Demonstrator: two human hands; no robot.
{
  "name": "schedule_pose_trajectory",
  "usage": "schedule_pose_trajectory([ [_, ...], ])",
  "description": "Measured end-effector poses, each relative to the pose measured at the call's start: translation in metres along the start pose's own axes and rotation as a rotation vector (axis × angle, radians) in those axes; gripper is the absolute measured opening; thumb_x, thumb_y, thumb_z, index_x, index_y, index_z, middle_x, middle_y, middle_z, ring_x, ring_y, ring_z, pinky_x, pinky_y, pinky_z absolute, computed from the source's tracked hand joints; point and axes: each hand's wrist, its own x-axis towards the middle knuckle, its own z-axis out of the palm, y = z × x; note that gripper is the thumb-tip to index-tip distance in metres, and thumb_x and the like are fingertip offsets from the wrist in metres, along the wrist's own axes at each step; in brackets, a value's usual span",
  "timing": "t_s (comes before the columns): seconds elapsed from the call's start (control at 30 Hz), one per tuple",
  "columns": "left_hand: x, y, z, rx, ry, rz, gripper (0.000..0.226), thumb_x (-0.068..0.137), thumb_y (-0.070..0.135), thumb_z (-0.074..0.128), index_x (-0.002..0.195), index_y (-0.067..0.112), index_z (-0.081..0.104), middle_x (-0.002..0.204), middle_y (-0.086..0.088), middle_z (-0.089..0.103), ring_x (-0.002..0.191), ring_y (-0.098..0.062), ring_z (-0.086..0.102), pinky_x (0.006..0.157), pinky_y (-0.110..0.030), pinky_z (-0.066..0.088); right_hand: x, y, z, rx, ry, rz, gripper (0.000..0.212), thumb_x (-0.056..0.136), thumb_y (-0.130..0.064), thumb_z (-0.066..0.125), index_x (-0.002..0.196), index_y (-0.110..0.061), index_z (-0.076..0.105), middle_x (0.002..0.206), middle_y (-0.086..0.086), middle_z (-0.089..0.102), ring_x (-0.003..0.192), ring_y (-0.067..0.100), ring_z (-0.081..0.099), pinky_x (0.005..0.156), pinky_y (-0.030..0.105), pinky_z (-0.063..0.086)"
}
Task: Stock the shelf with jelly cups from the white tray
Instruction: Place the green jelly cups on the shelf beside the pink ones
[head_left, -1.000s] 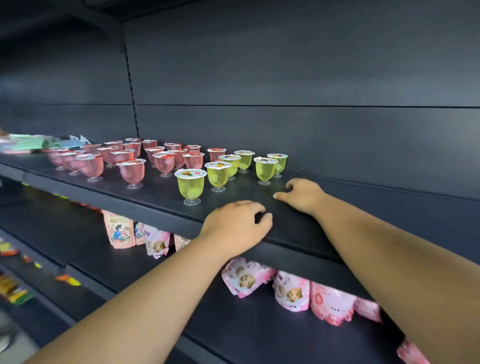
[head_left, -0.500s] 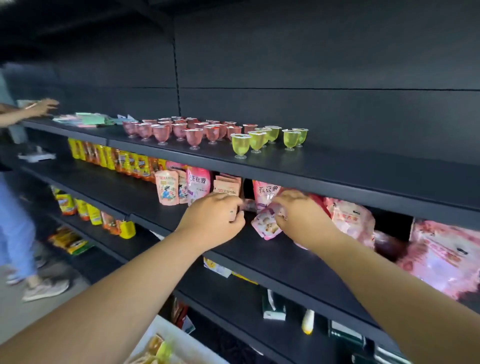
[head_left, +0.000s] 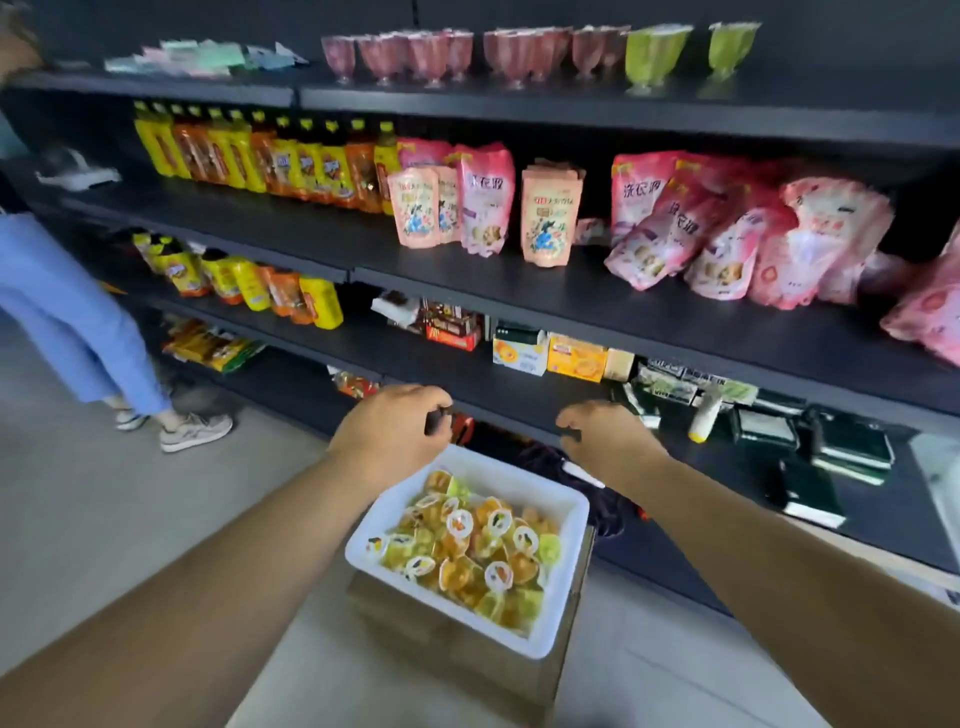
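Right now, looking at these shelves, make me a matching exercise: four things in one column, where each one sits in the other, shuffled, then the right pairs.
Things:
1. pink jelly cups
2. pink pouches
3. white tray
4. yellow boxes

Places:
A. on a box on the floor
B. top shelf
C. third shelf down
D. second shelf down

Pairs: 1-B, 2-D, 3-A, 4-C

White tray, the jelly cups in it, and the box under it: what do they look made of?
White tray: looks like moulded plastic, with smooth, thick rounded walls and a faint sheen. Jelly cups: seemingly clear plastic, translucent orange and green bodies under printed film lids. Box: probably cardboard, matte brown with flat faces, though blurred.
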Motion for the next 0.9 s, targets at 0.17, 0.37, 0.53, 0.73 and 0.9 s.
schedule_pose_trajectory([
  [0.17, -0.016, -0.042, 0.028, -0.018, -0.087, -0.045, 0.034, 0.093, 0.031, 0.046, 0.125, 0.023, 0.055, 0.125, 0.003, 0.057, 0.115, -0.018, 0.051, 0.086, -0.027, 0.041, 0.003, -0.018, 0.049, 0.056, -0.097, 0.103, 0.028, 0.094, -0.022, 0.045, 0.119, -0.016, 0.056, 0.119, 0.009, 0.059, 0.106, 0.027, 0.055, 0.073, 0.027, 0.041],
  [0.37, -0.002, -0.083, 0.086, -0.06, -0.242, -0.1, 0.034, 0.092, 0.03, 0.047, 0.122, 0.019, 0.057, 0.121, -0.001, 0.061, 0.11, -0.021, 0.055, 0.087, -0.031, 0.046, 0.034, -0.014, 0.111, 0.151, -0.193, 0.201, 0.03, 0.094, -0.024, 0.043, 0.121, -0.018, 0.056, 0.12, 0.005, 0.06, 0.106, 0.024, 0.057, 0.087, 0.03, 0.048],
  [0.53, 0.019, -0.113, 0.149, -0.105, -0.416, -0.148, 0.034, 0.091, 0.025, 0.051, 0.122, 0.015, 0.058, 0.122, -0.003, 0.062, 0.113, -0.019, 0.055, 0.09, -0.029, 0.045, 0.076, 0.005, 0.171, 0.262, -0.299, 0.346, 0.032, 0.093, -0.023, 0.046, 0.122, -0.016, 0.057, 0.12, 0.006, 0.06, 0.104, 0.023, 0.058, 0.072, 0.023, 0.041],
  [0.73, 0.047, -0.156, 0.235, -0.144, -0.585, -0.267, 0.035, 0.09, 0.026, 0.053, 0.123, 0.014, 0.057, 0.122, -0.004, 0.062, 0.114, -0.021, 0.055, 0.091, -0.03, 0.045, 0.117, 0.031, 0.246, 0.378, -0.369, 0.578, 0.026, 0.092, -0.026, 0.051, 0.112, -0.016, 0.063, 0.115, 0.007, 0.063, 0.104, 0.026, 0.057, 0.076, 0.026, 0.043],
  [0.9, 0.056, -0.185, 0.309, -0.175, -0.751, -0.359, 0.038, 0.091, 0.028, 0.052, 0.125, 0.012, 0.055, 0.126, -0.005, 0.06, 0.115, -0.022, 0.055, 0.091, -0.029, 0.044, 0.129, 0.049, 0.321, 0.463, -0.46, 0.804, 0.024, 0.091, -0.033, 0.049, 0.074, -0.018, 0.058, 0.074, 0.0, 0.056, 0.083, 0.023, 0.049, 0.062, 0.024, 0.034],
])
